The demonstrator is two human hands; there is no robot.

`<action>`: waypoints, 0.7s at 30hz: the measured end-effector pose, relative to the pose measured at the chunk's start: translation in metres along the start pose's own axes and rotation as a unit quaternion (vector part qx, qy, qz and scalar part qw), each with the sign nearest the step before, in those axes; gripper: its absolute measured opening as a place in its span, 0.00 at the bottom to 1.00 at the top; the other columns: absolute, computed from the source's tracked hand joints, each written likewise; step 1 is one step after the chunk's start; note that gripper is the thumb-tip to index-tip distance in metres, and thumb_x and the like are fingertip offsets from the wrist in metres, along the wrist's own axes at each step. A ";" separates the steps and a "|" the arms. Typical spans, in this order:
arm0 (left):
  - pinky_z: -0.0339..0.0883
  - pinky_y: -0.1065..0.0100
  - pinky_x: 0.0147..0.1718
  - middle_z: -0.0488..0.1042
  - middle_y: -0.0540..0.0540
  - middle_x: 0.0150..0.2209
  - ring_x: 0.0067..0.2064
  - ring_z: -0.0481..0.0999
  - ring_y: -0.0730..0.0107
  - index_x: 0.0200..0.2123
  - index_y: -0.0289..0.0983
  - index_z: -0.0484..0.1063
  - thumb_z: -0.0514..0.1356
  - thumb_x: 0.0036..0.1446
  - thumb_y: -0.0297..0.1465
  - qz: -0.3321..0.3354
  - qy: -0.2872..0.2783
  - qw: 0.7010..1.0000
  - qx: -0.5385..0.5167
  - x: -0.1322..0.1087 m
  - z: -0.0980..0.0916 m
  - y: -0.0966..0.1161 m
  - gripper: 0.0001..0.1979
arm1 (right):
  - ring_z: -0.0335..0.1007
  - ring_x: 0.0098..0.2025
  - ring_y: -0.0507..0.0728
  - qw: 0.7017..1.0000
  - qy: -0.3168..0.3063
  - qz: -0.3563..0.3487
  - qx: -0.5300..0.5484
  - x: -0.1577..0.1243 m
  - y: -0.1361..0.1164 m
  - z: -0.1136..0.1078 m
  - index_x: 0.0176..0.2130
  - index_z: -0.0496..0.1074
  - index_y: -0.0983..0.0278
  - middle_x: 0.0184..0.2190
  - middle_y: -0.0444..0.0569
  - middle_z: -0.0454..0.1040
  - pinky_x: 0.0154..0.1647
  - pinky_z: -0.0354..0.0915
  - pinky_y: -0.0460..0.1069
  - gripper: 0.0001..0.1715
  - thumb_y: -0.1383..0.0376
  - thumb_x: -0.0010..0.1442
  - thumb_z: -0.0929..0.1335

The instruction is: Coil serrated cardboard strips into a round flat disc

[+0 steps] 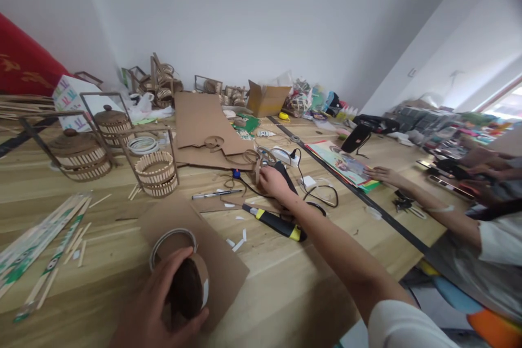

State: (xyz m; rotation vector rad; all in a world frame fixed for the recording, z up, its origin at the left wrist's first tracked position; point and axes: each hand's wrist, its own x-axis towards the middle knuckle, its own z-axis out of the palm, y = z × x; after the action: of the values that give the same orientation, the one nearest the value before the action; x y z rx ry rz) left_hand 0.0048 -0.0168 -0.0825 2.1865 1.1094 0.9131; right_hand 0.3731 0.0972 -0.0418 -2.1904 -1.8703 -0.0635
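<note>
My left hand (pixel 163 299) is wrapped round a small round brown cardboard piece (pixel 188 285), dark inside with a white patch on its rim. It is held above a flat cardboard sheet (pixel 228 277), beside a white-edged ring (pixel 173 236). Farther off, my right hand (pixel 272 180) is closed at a curled brown cardboard strip (pixel 258 169), near the cables and a white power strip (pixel 285 156). A black and yellow utility knife (pixel 275 223) and a pen (pixel 216 194) lie close to the right forearm.
Small stick baskets (pixel 157 174) with tall handles stand at the left, behind packaged sticks (pixel 53 244). Large cardboard pieces (pixel 199 119) and an open box (pixel 267 99) are at the back. At the right, another person's hand (pixel 383 175) touches colourful sheets (pixel 338 163).
</note>
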 end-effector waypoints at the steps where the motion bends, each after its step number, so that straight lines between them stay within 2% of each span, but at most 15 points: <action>1: 0.79 0.61 0.46 0.75 0.44 0.57 0.54 0.79 0.51 0.60 0.47 0.63 0.65 0.53 0.38 -0.006 -0.006 1.000 -0.002 0.000 0.000 0.000 0.30 | 0.72 0.49 0.57 1.000 0.003 0.001 0.005 -0.003 0.005 -0.002 0.43 0.76 0.67 0.44 0.54 0.78 0.51 0.64 0.49 0.11 0.70 0.67 0.64; 3: 0.80 0.64 0.43 0.75 0.44 0.57 0.53 0.80 0.52 0.59 0.46 0.64 0.65 0.53 0.39 -0.018 -0.010 1.000 -0.006 -0.001 -0.001 0.000 0.31 | 0.72 0.49 0.57 1.000 0.015 0.014 0.013 -0.011 0.017 -0.007 0.45 0.76 0.66 0.46 0.55 0.78 0.49 0.64 0.49 0.13 0.70 0.67 0.62; 5: 0.81 0.65 0.41 0.75 0.44 0.57 0.52 0.80 0.52 0.59 0.46 0.64 0.65 0.52 0.39 -0.018 -0.014 1.000 -0.008 0.000 -0.001 -0.001 0.31 | 0.74 0.45 0.58 0.999 0.020 0.034 0.016 -0.025 0.032 -0.012 0.44 0.76 0.66 0.43 0.54 0.79 0.46 0.65 0.49 0.14 0.68 0.68 0.62; 8: 0.81 0.64 0.42 0.75 0.43 0.57 0.51 0.81 0.52 0.60 0.46 0.64 0.65 0.53 0.40 -0.009 -0.016 1.000 -0.006 0.001 -0.002 -0.002 0.31 | 0.74 0.44 0.61 0.998 0.020 0.054 0.011 -0.060 0.054 -0.020 0.41 0.77 0.66 0.39 0.55 0.79 0.46 0.65 0.51 0.10 0.66 0.64 0.67; 11: 0.81 0.64 0.42 0.75 0.43 0.57 0.51 0.81 0.53 0.61 0.46 0.62 0.65 0.54 0.40 0.000 -0.015 1.000 -0.004 0.001 -0.001 -0.001 0.31 | 0.74 0.45 0.62 0.999 0.009 0.044 0.018 -0.102 0.068 -0.024 0.42 0.77 0.65 0.41 0.56 0.79 0.47 0.66 0.52 0.10 0.63 0.63 0.69; 14: 0.81 0.65 0.41 0.74 0.43 0.58 0.52 0.80 0.54 0.61 0.47 0.62 0.65 0.54 0.39 0.004 -0.018 1.000 -0.003 0.001 0.001 0.000 0.31 | 0.74 0.46 0.60 0.999 -0.014 0.016 0.036 -0.132 0.070 -0.029 0.41 0.77 0.64 0.41 0.54 0.79 0.49 0.67 0.52 0.09 0.66 0.64 0.67; 17: 0.81 0.65 0.42 0.75 0.44 0.57 0.52 0.80 0.54 0.61 0.46 0.62 0.65 0.54 0.39 0.011 -0.021 1.000 0.002 0.000 0.004 -0.001 0.32 | 0.75 0.46 0.60 0.998 -0.033 0.006 0.044 -0.136 0.063 -0.038 0.38 0.78 0.64 0.43 0.55 0.79 0.50 0.67 0.51 0.08 0.69 0.62 0.67; 19: 0.80 0.64 0.42 0.75 0.44 0.58 0.52 0.80 0.53 0.61 0.46 0.62 0.66 0.53 0.39 0.015 -0.020 1.000 0.005 -0.001 0.005 -0.002 0.32 | 0.75 0.46 0.60 0.998 -0.041 0.006 0.042 -0.124 0.051 -0.044 0.37 0.79 0.65 0.42 0.55 0.80 0.49 0.67 0.51 0.08 0.71 0.61 0.68; 21: 0.80 0.64 0.43 0.74 0.43 0.58 0.52 0.80 0.54 0.61 0.46 0.62 0.66 0.53 0.38 0.017 -0.021 1.000 0.011 -0.001 0.005 -0.003 0.33 | 0.76 0.45 0.58 0.998 -0.041 0.003 0.041 -0.103 0.030 -0.047 0.40 0.79 0.64 0.42 0.53 0.80 0.46 0.67 0.49 0.10 0.69 0.64 0.66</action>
State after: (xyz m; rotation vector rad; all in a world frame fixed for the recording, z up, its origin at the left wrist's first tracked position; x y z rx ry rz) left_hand 0.0066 -0.0171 -0.0881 2.2369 1.0707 0.8693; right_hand 0.3907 -0.0162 -0.0224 -2.1752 -1.8744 0.1046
